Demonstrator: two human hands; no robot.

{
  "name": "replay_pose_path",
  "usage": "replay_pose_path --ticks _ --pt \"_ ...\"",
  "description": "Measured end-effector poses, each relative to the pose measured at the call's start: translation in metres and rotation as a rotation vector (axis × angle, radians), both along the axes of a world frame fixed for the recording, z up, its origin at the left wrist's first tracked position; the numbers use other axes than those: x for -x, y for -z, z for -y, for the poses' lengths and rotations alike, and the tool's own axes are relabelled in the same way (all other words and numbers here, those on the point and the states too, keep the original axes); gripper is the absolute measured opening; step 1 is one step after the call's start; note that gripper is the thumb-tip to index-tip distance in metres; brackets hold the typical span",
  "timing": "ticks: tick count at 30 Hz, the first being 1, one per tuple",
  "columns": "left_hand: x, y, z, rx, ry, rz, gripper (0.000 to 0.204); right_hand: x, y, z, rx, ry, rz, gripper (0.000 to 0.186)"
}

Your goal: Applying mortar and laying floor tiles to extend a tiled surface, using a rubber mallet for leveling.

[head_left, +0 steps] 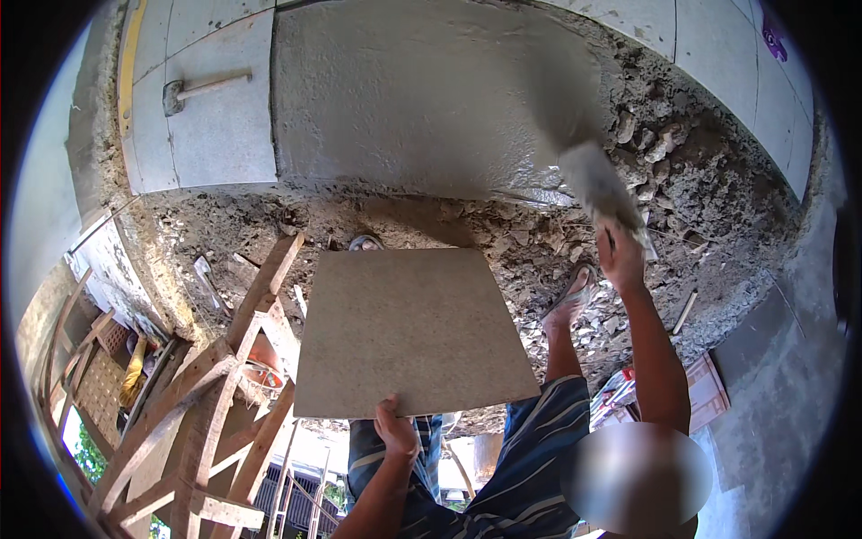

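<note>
A large square grey-beige floor tile (413, 332) is held out in front of my legs. My left hand (396, 429) grips its near edge, thumb on top and the other fingers beneath. My right hand (621, 256) is closed round a tool that looks like a mortar-coated trowel (593, 180), smeared by motion; its exact form is unclear. The tool reaches over the right part of a smooth bed of wet grey mortar (386, 99). Grey mortar (561, 85) blurs at its far end. The tile is apart from the mortar bed.
A mallet (206, 90) with a dark head lies on laid pale tiles (220, 144) at far left, beside a yellow straightedge (128, 63). Broken rubble (691, 162) covers the ground at right. A wooden trestle (206, 422) stands close at left. My sandalled foot (570, 301) is on the rubble.
</note>
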State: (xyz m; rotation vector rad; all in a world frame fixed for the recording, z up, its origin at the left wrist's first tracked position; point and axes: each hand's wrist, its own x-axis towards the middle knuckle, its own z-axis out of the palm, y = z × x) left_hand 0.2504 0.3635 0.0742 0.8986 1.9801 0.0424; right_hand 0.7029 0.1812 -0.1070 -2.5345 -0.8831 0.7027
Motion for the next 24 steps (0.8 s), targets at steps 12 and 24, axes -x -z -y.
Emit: replay_pose_path --ticks 12,24 --pt "-0.057 -0.017 0.058 -0.254 -0.282 0.184 0.02 0.034 0.035 0.299 0.593 -0.201 0.283 0.028" --pt "-0.119 -0.093 0.055 0.007 -0.171 0.283 0.05 0.136 0.01 0.029 0.597 0.701 -1.251 0.063"
